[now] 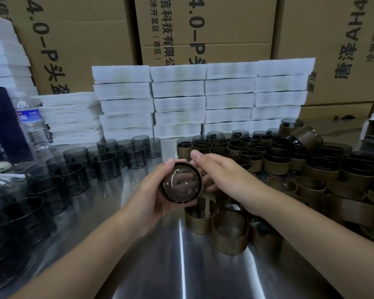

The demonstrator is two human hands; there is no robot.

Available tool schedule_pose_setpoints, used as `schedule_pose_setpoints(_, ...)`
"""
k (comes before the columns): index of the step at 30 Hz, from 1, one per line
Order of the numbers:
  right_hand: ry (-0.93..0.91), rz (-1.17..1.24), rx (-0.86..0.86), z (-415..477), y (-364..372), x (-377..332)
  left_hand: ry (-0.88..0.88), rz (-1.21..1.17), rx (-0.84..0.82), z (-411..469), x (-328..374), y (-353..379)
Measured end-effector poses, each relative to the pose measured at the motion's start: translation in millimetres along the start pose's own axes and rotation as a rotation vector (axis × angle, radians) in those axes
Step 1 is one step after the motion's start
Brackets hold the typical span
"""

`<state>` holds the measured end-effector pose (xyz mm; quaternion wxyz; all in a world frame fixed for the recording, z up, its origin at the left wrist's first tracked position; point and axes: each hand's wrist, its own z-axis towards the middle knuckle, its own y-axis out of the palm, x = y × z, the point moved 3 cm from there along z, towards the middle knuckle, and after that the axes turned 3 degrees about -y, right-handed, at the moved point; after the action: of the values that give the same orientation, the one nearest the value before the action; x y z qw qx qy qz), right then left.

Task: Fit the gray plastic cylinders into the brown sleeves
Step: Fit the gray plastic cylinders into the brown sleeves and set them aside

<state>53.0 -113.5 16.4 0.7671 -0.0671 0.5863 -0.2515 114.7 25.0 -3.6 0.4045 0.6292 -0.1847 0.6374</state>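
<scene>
I hold one gray plastic cylinder (183,183) above the steel table, its open end turned toward me. My left hand (151,195) grips it from the left and below, thumb on its top rim. My right hand (221,174) holds its right side, thumb on the upper rim and fingers curled behind; a brown sleeve edge shows there. Bare gray cylinders (108,158) stand in rows at the left. Empty brown sleeves (230,231) stand just below my hands. Sleeved cylinders (274,158) fill the right side.
White flat boxes (203,98) are stacked behind the parts, with large cardboard cartons (203,29) behind them. A water bottle (34,126) stands at the left, next to a dark box (2,126). The shiny steel table (181,272) stretches toward me between my forearms.
</scene>
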Motion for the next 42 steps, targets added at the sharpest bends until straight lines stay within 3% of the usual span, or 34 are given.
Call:
schedule_pose_setpoints(22,-0.052,0.049,0.075,-4,8,-3,0.045,0.091,0.204,-3,1,12)
schedule_pose_setpoints(42,-0.033,0.158,0.052,-6,7,-11,0.076,0.099,0.159,-2,5,7)
